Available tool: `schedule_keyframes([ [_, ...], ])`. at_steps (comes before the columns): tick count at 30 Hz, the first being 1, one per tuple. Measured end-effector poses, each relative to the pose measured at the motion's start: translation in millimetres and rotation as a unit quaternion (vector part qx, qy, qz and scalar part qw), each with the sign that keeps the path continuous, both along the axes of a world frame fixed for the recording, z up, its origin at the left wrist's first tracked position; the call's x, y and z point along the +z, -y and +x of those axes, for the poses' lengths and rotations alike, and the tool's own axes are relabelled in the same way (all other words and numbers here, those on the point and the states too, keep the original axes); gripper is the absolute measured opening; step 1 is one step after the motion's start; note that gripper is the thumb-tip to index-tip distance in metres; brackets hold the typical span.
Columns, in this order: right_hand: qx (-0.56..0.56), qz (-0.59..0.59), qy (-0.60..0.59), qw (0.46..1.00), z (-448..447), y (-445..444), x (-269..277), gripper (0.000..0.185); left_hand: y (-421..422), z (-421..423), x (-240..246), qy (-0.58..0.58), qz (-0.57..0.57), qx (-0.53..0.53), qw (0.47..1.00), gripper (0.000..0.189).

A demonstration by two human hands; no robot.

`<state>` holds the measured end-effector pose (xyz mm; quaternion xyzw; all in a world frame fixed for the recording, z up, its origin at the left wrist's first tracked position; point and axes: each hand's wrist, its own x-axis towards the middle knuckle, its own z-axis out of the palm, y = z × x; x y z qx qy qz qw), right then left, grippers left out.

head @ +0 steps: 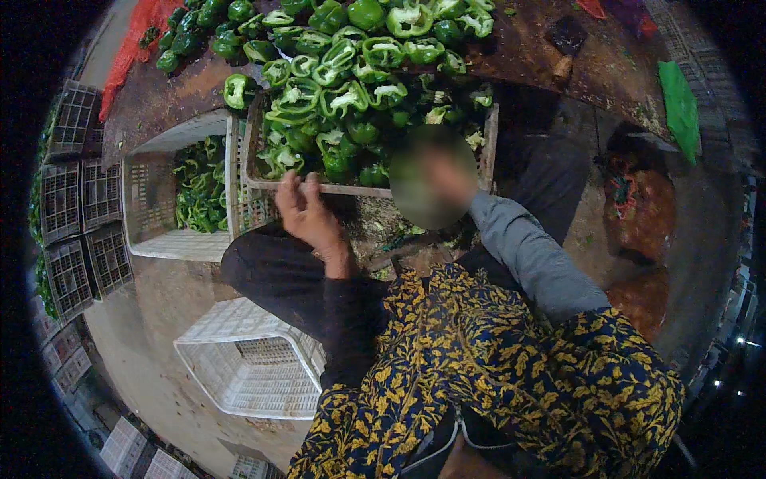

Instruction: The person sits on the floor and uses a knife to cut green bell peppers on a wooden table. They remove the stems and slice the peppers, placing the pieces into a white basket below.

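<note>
In front of me stands a slatted plastic crate filled with green bell peppers, many of them cut open with pale cores showing. My left hand is at the crate's near rim, its fingers slightly bent and apart, with nothing visible in them. Whether the fingertips touch the rim is unclear. My right hand reaches over the crate's near right side. A round blur covers most of that hand, so its fingers and anything in them are hidden. More halved peppers are heaped on the brown table beyond the crate.
A white crate holding cut peppers lies at the left, and another white crate rests on the floor. Stacked crates line the far left. Red mesh hangs at the table's edge. Filled sacks stand at the right.
</note>
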<state>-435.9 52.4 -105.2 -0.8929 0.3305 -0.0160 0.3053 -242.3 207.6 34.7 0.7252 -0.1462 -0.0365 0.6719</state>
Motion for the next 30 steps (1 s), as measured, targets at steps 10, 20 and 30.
schedule_keyframes([
  [10,-0.201,0.51,0.281,0.788,-6.4,-18.1,82.0,0.015,39.4,-90.1,-52.2,-0.182,-0.047,-0.35,0.918,0.043],
  [20,-0.042,-0.042,0.266,0.962,0.3,-52.5,185.0,0.032,34.3,-88.0,-24.4,-0.595,-0.341,-0.235,0.689,0.05],
  [30,0.107,0.025,0.267,0.957,-0.4,-81.2,181.2,0.035,8.9,-81.2,-5.6,-0.553,-0.156,-0.271,0.772,0.065],
])
